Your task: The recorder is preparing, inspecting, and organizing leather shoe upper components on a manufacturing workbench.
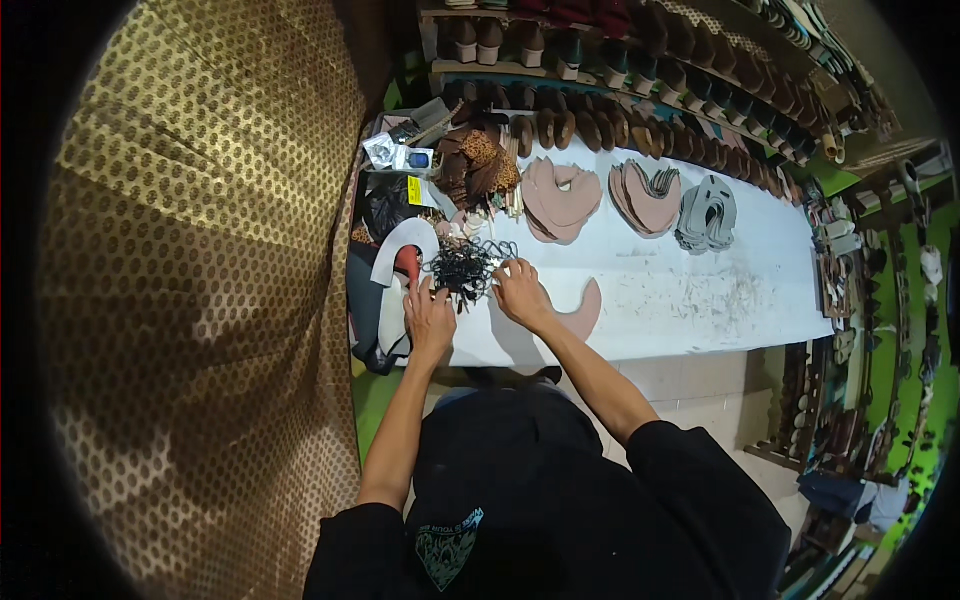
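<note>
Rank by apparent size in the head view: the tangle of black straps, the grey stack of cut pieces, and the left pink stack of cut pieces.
1. Left pink stack, largest.
2. Tangle of black straps and grey stack look about alike; the straps spread loosely and lie nearer the camera, so no ranking between them.

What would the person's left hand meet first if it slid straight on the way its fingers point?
Probably the tangle of black straps just beyond the left hand, though depth is unclear and the pale cut-out piece lies close beside.

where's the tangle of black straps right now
In the head view, the tangle of black straps lies at the white table's left end, just beyond the left hand and right hand.
</note>
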A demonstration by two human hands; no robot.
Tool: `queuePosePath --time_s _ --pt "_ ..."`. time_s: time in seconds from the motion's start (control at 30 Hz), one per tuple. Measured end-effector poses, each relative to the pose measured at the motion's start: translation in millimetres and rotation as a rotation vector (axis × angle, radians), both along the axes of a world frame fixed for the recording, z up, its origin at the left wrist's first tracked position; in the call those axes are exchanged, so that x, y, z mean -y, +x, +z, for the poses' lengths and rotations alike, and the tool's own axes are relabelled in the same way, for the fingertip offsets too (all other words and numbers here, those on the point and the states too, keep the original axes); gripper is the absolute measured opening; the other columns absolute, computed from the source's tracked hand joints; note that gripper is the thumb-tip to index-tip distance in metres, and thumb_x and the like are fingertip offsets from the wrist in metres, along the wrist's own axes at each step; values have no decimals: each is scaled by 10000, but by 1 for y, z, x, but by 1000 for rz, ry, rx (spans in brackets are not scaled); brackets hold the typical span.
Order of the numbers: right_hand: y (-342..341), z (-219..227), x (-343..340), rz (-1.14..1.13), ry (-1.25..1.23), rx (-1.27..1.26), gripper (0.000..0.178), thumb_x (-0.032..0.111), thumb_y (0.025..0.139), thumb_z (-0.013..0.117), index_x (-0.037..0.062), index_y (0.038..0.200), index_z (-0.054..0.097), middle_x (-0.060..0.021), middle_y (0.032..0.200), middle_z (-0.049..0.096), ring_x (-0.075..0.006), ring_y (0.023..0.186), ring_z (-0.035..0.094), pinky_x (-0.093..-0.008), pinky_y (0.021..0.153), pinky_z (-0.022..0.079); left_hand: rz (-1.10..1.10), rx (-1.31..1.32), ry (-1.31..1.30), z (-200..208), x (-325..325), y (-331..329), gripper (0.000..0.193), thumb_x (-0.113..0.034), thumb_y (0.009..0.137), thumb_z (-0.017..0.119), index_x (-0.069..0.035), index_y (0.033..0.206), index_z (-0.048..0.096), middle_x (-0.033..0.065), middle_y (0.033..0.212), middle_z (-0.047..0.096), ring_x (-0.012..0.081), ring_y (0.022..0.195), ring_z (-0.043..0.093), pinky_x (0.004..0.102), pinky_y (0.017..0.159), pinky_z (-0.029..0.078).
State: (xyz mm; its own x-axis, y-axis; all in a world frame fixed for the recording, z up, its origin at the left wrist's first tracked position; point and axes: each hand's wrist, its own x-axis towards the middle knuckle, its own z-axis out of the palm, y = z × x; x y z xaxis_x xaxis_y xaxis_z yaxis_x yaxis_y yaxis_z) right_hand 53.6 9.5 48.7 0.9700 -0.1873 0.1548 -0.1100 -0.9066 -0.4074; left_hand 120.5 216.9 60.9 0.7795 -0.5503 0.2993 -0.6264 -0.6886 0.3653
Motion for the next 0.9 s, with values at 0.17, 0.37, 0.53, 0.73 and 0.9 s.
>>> queuePosePath --time_s 0.17,0.37,0.53,0.73,0.9 --pt "54 -16 6 -64 -67 -70 309 84 815 677 97 1124 683 -162 1224 554 -376 1190 486 -512 968 425 -58 -35 -36 3 1 46 259 -95 842 649 12 1069 712 216 1362 518 413 1318 433 537 1099 334" --pt "85 -36 22 -77 -107 -64 228 80 809 676 94 1029 733 -161 1220 570 -375 1207 482 -508 981 418 -115 -83 -61 10 19 73 247 -104 836 665 11 1049 718 208 1357 522 402 1311 437 520 1110 335" --pt "93 13 6 43 -163 26 153 96 813 691 98 949 762 -146 1267 568 -371 1255 462 -507 1017 395 -100 -97 -113 27 15 92 259 -113 847 675 -7 1079 727 177 1326 560 388 1280 469 535 1092 346" --pt "97 91 22 89 25 24 161 170 817 735 115 962 779 -124 1282 590 -375 1276 458 -520 1060 357 -199 -145 -239 75 42 113 320 -128 888 676 -72 1201 703 145 1381 542 358 1317 457 477 1096 359" --pt "98 138 26 153 135 89 160 175 845 736 90 976 772 -114 1256 606 -354 1214 482 -491 998 412 -353 -219 -337 94 57 118 382 -124 856 703 -54 1231 675 139 1410 526 367 1335 430 491 1120 315"
